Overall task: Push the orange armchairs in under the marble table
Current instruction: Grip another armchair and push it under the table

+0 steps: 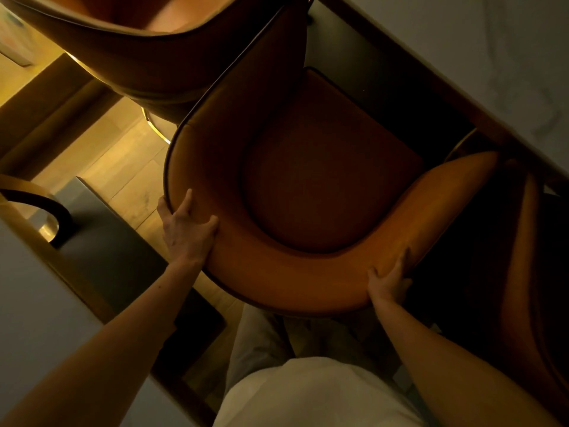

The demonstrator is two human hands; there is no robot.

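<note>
Head view: my left hand and right hand grip the orange armchair, spread wide to push it under the marble table.

Head view: from the person's head, facing steeply down, frame rolled sideways
Nearness: close above the orange armchair and the surface edge

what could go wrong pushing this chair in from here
The gripped armchair sits tight beside the armchair on its left, so pushing may scrape them together. The armchair on the right is also close; the right hand on the backrest could get pinched there. The left hand has more room.
</note>
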